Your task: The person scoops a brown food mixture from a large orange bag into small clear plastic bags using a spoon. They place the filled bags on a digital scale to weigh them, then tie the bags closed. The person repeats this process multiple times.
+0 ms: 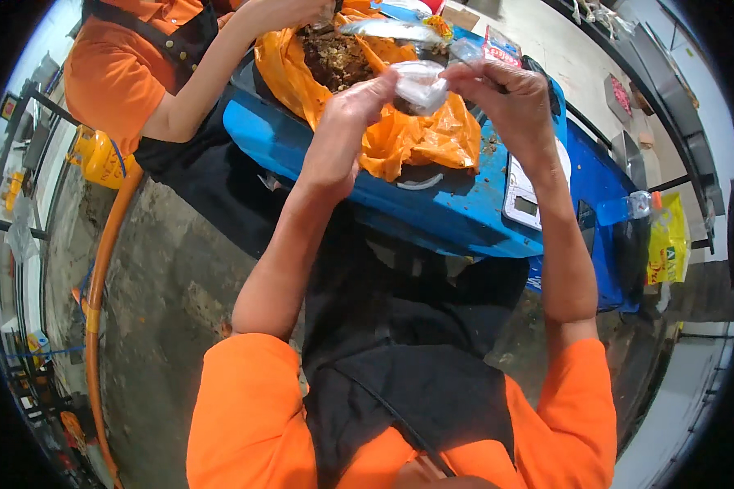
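Between my two hands is a small clear plastic bag (pixel 421 85), blurred, with something dark at its bottom. The fingertips of my left hand (pixel 358 113) pinch its left side. My right hand (pixel 504 91) has its fingers closed on the bag's right side. Beneath them lies a crumpled orange plastic bag (pixel 446 137), spread over a blue plastic surface (pixel 269 134). Dark brown, crumbly food (pixel 336 58) fills the open part of the orange bag. A white digital kitchen scale (pixel 523 195) is on the blue surface, partly hidden behind my right forearm.
At upper left a co-worker in an orange shirt (pixel 113 79) reaches over the orange bag. A blue crate (pixel 611 244) stands at right, with a plastic bottle (pixel 627 208) and a yellow packet (pixel 670 238). A yellow gas cylinder (pixel 101 159) and an orange hose (pixel 101 269) are at left.
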Available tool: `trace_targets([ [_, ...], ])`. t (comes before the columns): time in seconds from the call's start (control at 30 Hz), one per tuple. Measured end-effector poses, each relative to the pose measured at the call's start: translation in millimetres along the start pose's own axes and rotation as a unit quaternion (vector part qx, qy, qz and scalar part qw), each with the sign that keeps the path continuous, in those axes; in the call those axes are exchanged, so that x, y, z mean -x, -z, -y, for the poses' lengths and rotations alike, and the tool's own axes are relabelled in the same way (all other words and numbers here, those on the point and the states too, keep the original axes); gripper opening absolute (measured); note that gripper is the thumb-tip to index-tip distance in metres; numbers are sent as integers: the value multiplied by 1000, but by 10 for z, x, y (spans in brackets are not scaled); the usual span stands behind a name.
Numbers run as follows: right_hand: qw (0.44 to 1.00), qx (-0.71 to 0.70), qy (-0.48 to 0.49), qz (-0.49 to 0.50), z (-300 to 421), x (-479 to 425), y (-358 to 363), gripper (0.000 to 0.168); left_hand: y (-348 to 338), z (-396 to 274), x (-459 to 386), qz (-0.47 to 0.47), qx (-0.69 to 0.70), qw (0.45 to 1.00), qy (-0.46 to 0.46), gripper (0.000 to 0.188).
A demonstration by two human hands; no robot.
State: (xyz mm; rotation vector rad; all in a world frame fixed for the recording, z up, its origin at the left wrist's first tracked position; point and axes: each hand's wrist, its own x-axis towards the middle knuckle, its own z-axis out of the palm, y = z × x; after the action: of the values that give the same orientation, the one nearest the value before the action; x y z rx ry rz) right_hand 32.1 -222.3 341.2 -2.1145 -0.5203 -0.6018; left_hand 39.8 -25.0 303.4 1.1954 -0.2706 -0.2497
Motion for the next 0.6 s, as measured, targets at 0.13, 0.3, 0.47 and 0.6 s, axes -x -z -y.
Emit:
trace_targets([
  [0.13, 998, 53, 13, 22, -43, 161, -144, 12, 89, 169, -87, -82, -173, 979, -74, 33],
  [0.3, 997, -15, -65, 29, -74, 422, -266, 15, 179, 221, 21, -157, -316, 930, -99, 25],
  [0.47, 977, -33, -190, 92, 61, 370, -29, 21, 141, 219, 331, -143, -177, 973, -26, 19],
  [0.6, 986, 105, -124, 44, -35, 253, 53, 17, 80, 254, 490, -135, -18, 991, -4, 16],
])
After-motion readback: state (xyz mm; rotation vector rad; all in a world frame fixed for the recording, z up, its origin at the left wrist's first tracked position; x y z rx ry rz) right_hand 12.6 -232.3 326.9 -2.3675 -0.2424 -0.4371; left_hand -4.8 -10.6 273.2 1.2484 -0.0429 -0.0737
